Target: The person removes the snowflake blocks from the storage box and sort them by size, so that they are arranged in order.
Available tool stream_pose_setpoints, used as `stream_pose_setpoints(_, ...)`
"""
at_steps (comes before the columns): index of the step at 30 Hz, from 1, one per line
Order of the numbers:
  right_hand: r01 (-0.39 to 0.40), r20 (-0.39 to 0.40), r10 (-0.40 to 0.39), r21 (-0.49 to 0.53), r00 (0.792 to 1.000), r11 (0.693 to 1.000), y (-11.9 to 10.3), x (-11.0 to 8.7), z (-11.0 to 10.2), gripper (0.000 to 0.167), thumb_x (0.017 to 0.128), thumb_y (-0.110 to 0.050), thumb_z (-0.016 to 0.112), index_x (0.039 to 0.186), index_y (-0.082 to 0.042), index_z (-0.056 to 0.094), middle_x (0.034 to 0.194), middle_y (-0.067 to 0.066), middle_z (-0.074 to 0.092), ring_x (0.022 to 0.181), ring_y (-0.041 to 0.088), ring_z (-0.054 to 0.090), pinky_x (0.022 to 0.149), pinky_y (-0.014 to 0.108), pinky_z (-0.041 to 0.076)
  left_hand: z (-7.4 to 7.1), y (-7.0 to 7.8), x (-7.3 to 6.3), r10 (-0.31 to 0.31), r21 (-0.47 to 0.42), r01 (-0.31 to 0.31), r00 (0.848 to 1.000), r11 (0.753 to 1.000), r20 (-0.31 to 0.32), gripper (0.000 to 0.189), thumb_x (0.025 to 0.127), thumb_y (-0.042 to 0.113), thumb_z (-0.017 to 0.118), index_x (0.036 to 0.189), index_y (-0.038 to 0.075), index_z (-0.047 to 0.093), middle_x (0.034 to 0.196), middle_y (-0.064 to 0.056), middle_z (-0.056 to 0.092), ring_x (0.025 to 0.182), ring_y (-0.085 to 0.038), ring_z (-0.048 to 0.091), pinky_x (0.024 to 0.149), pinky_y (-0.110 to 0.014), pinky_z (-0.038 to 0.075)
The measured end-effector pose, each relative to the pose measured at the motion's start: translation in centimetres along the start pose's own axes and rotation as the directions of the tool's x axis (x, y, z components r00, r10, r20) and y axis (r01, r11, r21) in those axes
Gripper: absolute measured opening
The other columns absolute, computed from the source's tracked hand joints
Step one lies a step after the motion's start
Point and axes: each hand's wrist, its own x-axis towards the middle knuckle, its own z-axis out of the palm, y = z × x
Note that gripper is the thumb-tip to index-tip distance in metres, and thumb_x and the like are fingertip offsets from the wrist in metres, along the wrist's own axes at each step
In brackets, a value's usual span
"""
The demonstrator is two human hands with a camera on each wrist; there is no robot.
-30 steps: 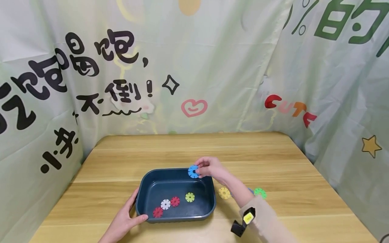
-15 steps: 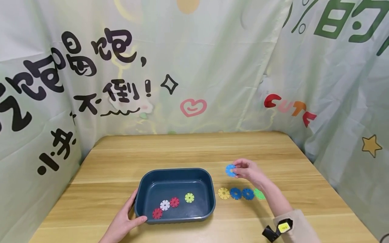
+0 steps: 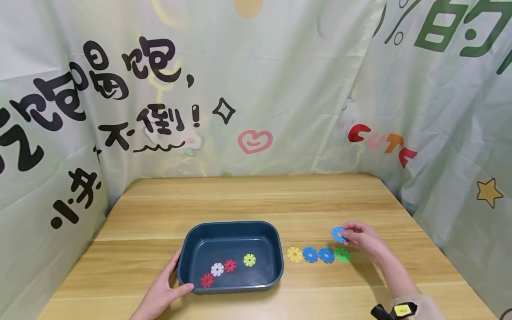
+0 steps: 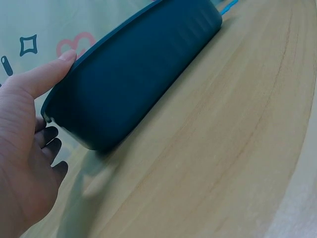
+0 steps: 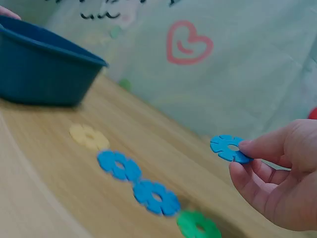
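Note:
My right hand [image 3: 366,240] pinches a blue snowflake disc [image 5: 229,148] by its edge, raised over the table just behind a row of discs. That row runs from a yellow disc [image 3: 294,254] through two blue discs [image 3: 310,254] to a green disc [image 3: 342,255]. With the thumb over the rim and the other fingers against the outer wall, my left hand [image 3: 164,289] grips the left end of a dark blue basin [image 4: 133,74]. Inside the basin lie two red discs [image 3: 207,280], a white disc [image 3: 217,269] and a yellow-green disc [image 3: 249,260].
The wooden table [image 3: 240,195] has rounded back corners. Behind it and at both sides hang printed cloth sheets [image 3: 296,111]. A camera strap [image 3: 394,311] sits on the right wrist.
Holding the blue disc, my right hand has moved from above the basin's back right corner rightward, to behind the green disc. The left hand stays on the basin.

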Motion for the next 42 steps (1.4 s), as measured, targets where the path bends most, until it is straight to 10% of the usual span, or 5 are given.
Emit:
stream_pose_setpoints(19, -0.193, -0.193, 0.138, -0.308, 0.972, 0.932, 2.6, -1.6, -3.6, 0.023, 0.086, -0.009, 0.063, 0.099, 0.01, 0.06, 0.078, -0.003, 0.06, 0.069, 0.011, 0.056, 0.06, 0.026, 0.049, -0.1, 0.1, 0.0, 0.011, 0.007, -0.011, 1.0, 1.0, 0.001, 0.091, 0.079, 0.024, 0.073, 0.148, 0.005, 0.017, 0.15, -0.025, 0.016, 0.134, -0.045, 0.017, 0.105, -0.058, 0.02)
stream_pose_setpoints(42, -0.173, -0.257, 0.027, -0.567, 0.966, 0.805, 3.0, -1.9, -3.2, 0.016, 0.081, -0.003, 0.065, 0.091, 0.01, 0.061, 0.082, 0.009, 0.06, 0.068, 0.016, 0.051, 0.056, 0.025, 0.047, 0.0, -0.1, 0.1, 0.009, 0.004, -0.009, 1.0, 1.0, 0.006, 0.09, 0.08, 0.024, 0.072, 0.148, 0.005, 0.017, 0.15, -0.025, 0.016, 0.134, -0.045, 0.018, 0.105, -0.059, 0.02)
